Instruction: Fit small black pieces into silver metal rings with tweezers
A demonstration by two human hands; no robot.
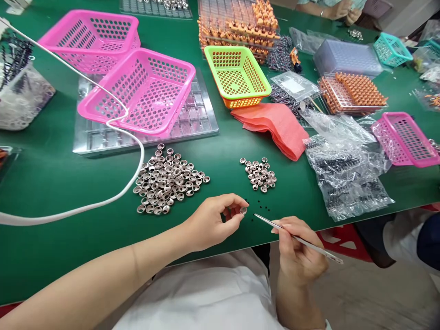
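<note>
Between its thumb and fingertips, my left hand (218, 220) pinches a small silvery metal ring (243, 210). My right hand (300, 250) grips a pair of metal tweezers (309, 245) like a pen, with the tip close to the ring but apart from it. Several tiny black dots of parts (266, 207) lie scattered on the green table by the tweezer tip; what they are is too small to tell. A large pile of metal rings (168, 178) sits left of my left hand. Beyond both hands lies a smaller pile of similar rings (260, 175).
A white cable (130, 181) curves across the left side. Pink baskets (151, 91) stand on clear plastic trays (202, 114). A green-and-orange basket (240, 75), folded red cloth (275, 126) and plastic bags (347, 169) lie beyond my hands. Another person's hands (345, 10) show at the far edge.
</note>
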